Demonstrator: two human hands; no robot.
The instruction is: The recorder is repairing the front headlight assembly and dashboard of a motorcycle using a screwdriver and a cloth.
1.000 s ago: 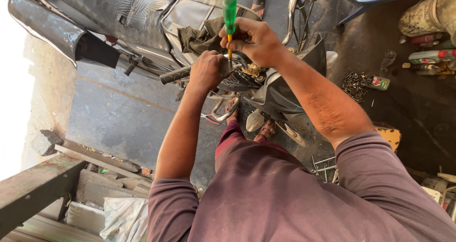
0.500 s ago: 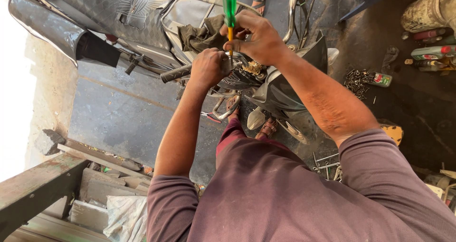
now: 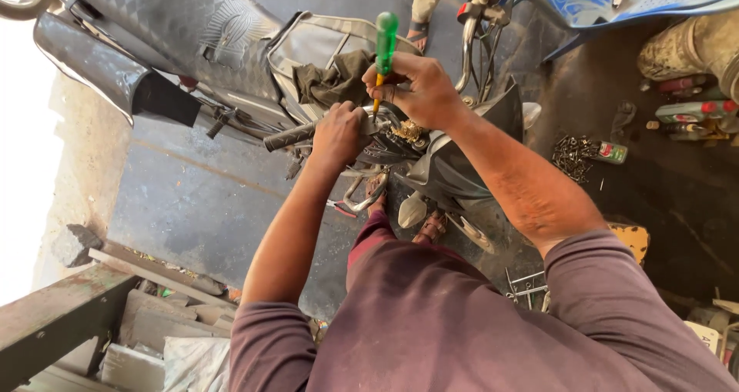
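A person in a maroon long-sleeved shirt [image 3: 462, 323] bends over the front of a dark motorcycle [image 3: 439, 169]; the right hand [image 3: 416, 92] is wrapped tightly around a green-handled screwdriver [image 3: 384, 41], fingers fully curled about the lower handle and yellow collar, the tool upright with its shaft pointing down into the handlebar area; the tip is hidden behind the hands. The left hand [image 3: 339, 134] is clenched over the handlebar just inside the black rubber grip [image 3: 291, 136], which juts out to the left; the two hands sit just beside each other, nearly touching. A crumpled dark cloth [image 3: 331, 80] lies on the grey seat [image 3: 308, 45] of a second machine behind; loose screws [image 3: 571, 155] and a small green bottle [image 3: 612, 153] lie on the dark floor to the right; red-capped bottles [image 3: 685, 113] stand farther right; a blue scooter [image 3: 616, 3] fills the upper corner.
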